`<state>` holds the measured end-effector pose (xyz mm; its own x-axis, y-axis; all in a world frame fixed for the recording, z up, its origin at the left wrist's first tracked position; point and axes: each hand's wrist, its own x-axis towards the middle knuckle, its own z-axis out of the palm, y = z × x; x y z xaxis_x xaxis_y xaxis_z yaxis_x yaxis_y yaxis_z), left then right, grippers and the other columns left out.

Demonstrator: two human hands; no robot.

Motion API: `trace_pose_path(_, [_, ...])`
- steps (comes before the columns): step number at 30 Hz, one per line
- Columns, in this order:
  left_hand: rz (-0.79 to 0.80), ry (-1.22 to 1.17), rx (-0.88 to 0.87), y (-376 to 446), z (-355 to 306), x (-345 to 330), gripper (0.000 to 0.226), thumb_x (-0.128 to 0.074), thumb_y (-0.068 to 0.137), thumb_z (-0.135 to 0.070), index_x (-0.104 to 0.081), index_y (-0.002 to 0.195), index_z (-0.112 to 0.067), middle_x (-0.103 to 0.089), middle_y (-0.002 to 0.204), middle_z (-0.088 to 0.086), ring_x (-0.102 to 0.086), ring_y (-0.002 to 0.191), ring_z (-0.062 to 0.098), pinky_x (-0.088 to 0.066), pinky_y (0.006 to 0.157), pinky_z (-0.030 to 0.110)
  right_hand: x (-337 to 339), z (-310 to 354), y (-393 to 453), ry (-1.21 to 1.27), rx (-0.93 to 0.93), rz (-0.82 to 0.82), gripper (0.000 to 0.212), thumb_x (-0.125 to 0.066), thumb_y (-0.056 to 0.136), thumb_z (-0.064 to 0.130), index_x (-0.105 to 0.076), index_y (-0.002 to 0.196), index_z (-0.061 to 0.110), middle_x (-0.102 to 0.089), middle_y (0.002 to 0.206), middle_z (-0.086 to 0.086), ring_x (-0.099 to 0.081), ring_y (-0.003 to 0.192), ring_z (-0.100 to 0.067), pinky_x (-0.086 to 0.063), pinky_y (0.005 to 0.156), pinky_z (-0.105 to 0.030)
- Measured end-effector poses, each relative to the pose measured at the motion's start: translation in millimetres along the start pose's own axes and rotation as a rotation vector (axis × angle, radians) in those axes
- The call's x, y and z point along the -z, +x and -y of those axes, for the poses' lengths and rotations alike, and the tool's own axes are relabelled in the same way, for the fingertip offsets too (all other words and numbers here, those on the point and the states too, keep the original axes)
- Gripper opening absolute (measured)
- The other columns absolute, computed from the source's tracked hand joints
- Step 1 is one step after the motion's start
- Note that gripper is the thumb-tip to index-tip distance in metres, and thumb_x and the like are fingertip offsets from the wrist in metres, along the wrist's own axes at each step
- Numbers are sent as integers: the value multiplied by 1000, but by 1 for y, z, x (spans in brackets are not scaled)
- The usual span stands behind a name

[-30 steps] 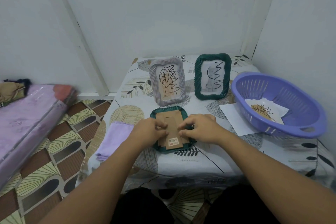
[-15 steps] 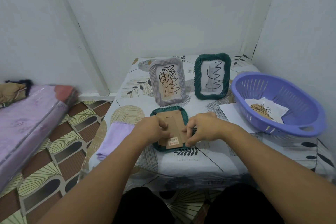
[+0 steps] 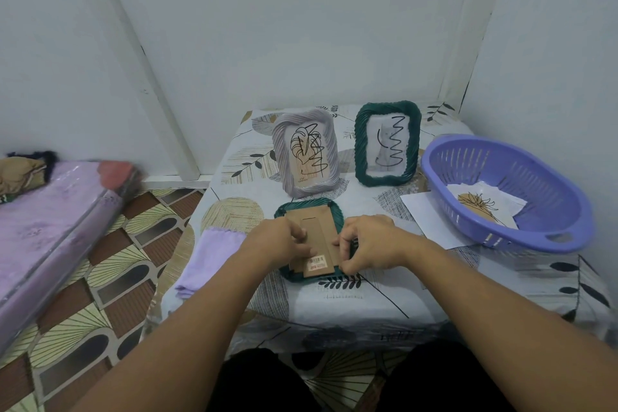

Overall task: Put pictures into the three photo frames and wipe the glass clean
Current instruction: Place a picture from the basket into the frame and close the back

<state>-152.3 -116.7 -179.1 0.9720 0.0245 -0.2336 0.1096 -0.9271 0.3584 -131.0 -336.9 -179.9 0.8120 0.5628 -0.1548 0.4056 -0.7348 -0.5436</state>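
A dark green frame (image 3: 331, 211) lies face down near the table's front, its brown cardboard back (image 3: 314, 227) facing up with a barcode sticker. My left hand (image 3: 277, 244) presses on the back's left side. My right hand (image 3: 371, 244) pinches the frame's right edge, fingers curled on it. Behind stand two frames with pictures in them: a pale lilac frame (image 3: 304, 154) with a leaf drawing and a second green frame (image 3: 388, 144) with a squiggle drawing. A folded lilac cloth (image 3: 207, 257) lies left of my left hand.
A purple plastic basket (image 3: 508, 191) at the right holds a loose picture (image 3: 481, 207). A white sheet (image 3: 424, 214) lies partly under it. White walls close the back and right. A purple mattress (image 3: 50, 231) lies on the patterned floor at left.
Both hands slid toward the near end of the face-down frame; the right hand moved from on top of the cardboard back to the frame's right edge.
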Motion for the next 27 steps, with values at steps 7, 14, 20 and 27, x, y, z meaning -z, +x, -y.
trace_pose_path(7, [-1, 22, -3, -1, -1, 1, 55, -78, 78, -58, -70, 126, -32, -68, 123, -6, -62, 104, 15, -52, 92, 31, -6, 0, -2, 94, -46, -33, 21, -79, 53, 36, -72, 72, 33, -66, 88, 20, -64, 104, 6, -43, 105, -45])
trace_pose_path(14, [-1, 1, -1, -1, 0, 0, 58, -79, 77, -58, -69, 127, -31, -68, 123, -6, -62, 106, 14, -50, 90, 28, -10, -7, 0, 202, -68, -32, 14, -79, 58, 33, -73, 70, 30, -67, 98, 20, -65, 104, 3, -48, 104, -41])
trace_pose_path(20, [-9, 2, -2, -2, 1, -1, 57, -79, 77, -59, -69, 126, -32, -67, 125, -6, -61, 104, 14, -50, 89, 29, -10, -11, 3, 320, -77, -26, 18, -83, 72, 8, -70, 68, 20, -67, 104, 11, -66, 105, 1, -53, 100, -29])
trace_pose_path(27, [-13, 15, -5, -3, 1, -1, 58, -78, 77, -61, -69, 127, -32, -68, 124, -7, -62, 105, 15, -52, 91, 31, -13, -13, 7, 356, -77, -71, 14, -81, 75, 10, -71, 69, 16, -73, 98, 5, -70, 98, 0, -56, 96, -30])
